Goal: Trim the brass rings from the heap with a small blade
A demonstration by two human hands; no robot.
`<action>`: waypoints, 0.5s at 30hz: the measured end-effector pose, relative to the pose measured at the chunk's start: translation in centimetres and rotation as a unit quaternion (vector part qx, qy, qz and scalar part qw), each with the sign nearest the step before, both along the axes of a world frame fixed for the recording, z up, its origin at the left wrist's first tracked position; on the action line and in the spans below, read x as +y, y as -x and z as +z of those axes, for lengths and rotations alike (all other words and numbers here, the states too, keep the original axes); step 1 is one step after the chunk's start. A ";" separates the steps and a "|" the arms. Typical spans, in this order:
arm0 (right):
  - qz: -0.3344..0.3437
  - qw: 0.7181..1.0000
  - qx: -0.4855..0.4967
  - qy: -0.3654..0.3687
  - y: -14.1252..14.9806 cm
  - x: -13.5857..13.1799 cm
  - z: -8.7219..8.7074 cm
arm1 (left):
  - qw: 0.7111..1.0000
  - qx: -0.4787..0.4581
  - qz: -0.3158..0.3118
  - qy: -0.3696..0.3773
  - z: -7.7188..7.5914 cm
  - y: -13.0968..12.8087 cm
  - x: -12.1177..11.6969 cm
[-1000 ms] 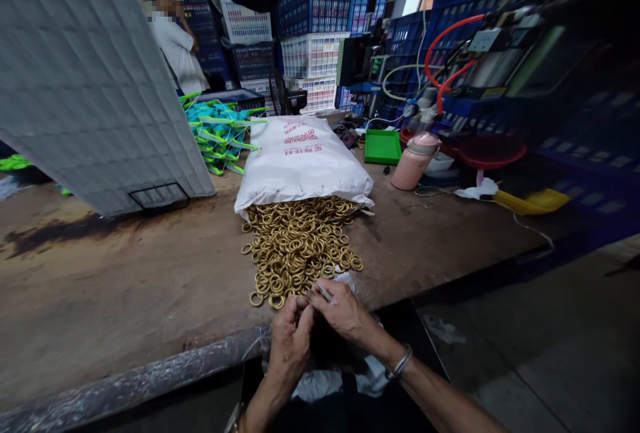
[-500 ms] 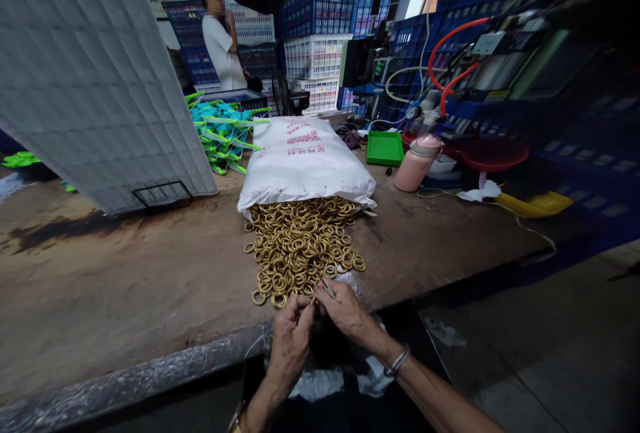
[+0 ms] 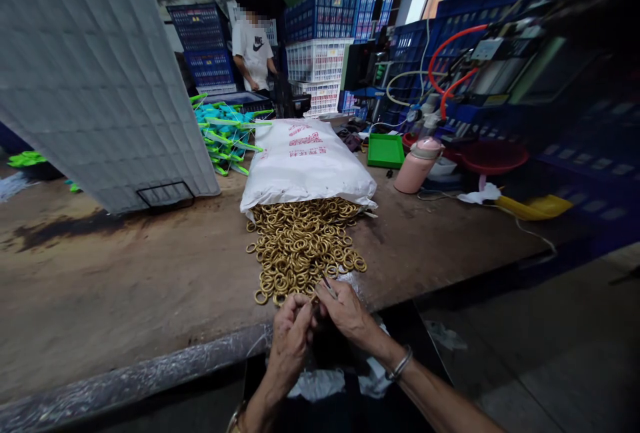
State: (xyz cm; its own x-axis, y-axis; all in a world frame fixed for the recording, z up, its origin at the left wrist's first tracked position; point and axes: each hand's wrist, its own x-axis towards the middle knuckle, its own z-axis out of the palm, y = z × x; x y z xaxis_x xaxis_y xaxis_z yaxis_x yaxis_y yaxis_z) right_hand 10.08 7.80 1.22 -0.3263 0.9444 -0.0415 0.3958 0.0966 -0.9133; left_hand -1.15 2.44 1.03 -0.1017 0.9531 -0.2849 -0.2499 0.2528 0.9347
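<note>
A heap of gold-coloured rings (image 3: 300,246) spills from the mouth of a white woven sack (image 3: 310,160) onto the table. Just in front of the heap, at the table edge, my two hands meet. My left hand (image 3: 291,336) is closed in a pinch on a gold ring (image 3: 313,298), mostly covered by the fingers. Closed beside it, my right hand (image 3: 350,316) grips a thin pointed metal blade (image 3: 328,286), its dark tip sticking out past the fingers. The fingertips of both hands come together at the ring; exact contact is hidden.
A large white ribbed panel (image 3: 110,86) stands at left. Bright green and blue plastic parts (image 3: 227,133) lie behind it. To the right are a green tray (image 3: 385,150), a pink bottle (image 3: 419,165) and a yellow scoop (image 3: 535,206). A person (image 3: 253,53) stands near stacked crates (image 3: 320,60).
My hands stay together at the table edge with only small finger movements. The person in the background has moved right and turned. The view has shifted slightly.
</note>
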 end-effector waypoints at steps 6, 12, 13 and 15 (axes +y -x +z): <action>0.007 1.000 0.008 0.010 -0.1 -0.3 0.3 | 0.999 -0.016 0.011 0.033 0.3 0.1 -0.1; 0.010 0.999 -0.028 -0.016 0.2 -0.5 0.0 | 0.999 0.026 0.034 -0.008 0.1 0.2 -0.3; 0.012 0.999 -0.030 -0.018 0.3 -0.5 0.0 | 0.998 0.035 0.040 -0.019 0.0 0.2 -0.3; 0.016 1.000 -0.025 -0.009 0.3 -0.5 0.1 | 0.998 0.042 0.041 -0.033 -0.1 0.1 -0.3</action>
